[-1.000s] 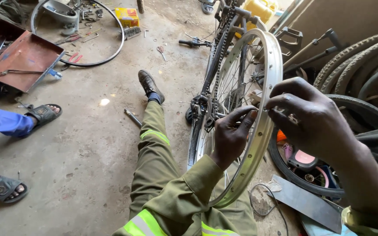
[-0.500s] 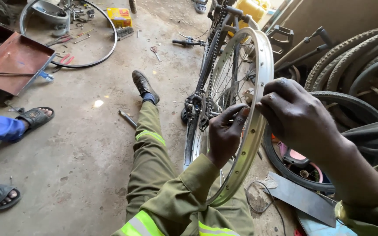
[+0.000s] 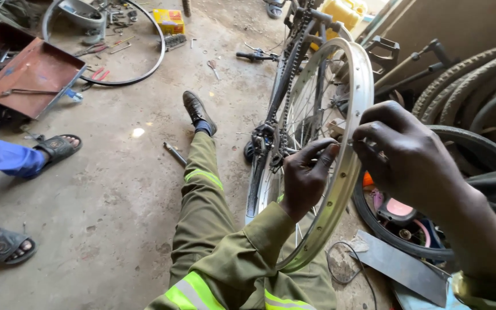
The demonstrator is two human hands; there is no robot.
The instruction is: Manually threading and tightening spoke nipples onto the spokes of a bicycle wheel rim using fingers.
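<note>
Two hands work on one bare wheel rim (image 3: 356, 138), which stands upright on edge between the seated person's legs, with no tyre on it. It is the biggest thing in hand: a shiny metal hoop with thin spokes (image 3: 308, 115) running to the middle. It looks light and stiff, hard and somewhat slippery on its polished face, so the edge of the hoop is the sound place to hold it; the spokes would likely bend if pulled. The right hand (image 3: 411, 158) sits on the outer side of the rim, fingers pinched narrowly at its edge, seemingly on some small part I cannot make out. The left hand (image 3: 305, 178) reaches through from the inner side, fingertips closed on the rim just opposite, so the hoop passes between the two hands. Behind stands a bicycle chain (image 3: 287, 74). On the concrete floor (image 3: 116, 183) lie a red metal tray (image 3: 27, 72) and a small steel bar (image 3: 174, 154).
</note>
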